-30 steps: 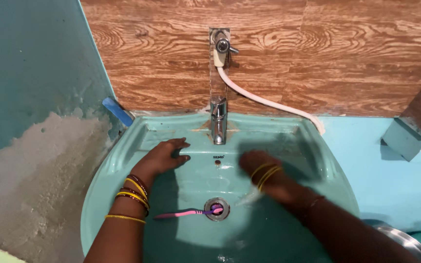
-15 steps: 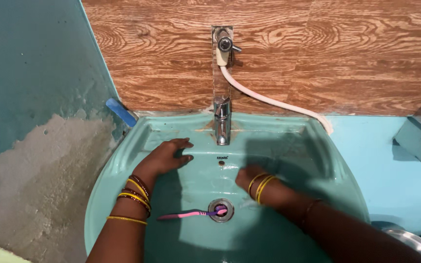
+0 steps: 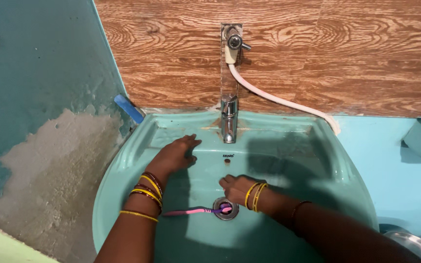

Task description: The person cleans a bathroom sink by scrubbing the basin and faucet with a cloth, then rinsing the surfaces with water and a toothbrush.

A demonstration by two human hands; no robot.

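Seemed midway through rubbing down the green basin (image 3: 313, 165) by hand. Spread the left hand (image 3: 176, 155) open and flat on the back slope, left of centre in the frame, just below the tap (image 3: 228, 124). Curled the right hand (image 3: 235, 187) loosely, with nothing seen in it, just above the drain (image 3: 226, 208) at lower centre. Left a pink and purple toothbrush (image 3: 191, 211) lying across the bottom, head on the drain. Judged that any pass near the drain would call for working around that brush.
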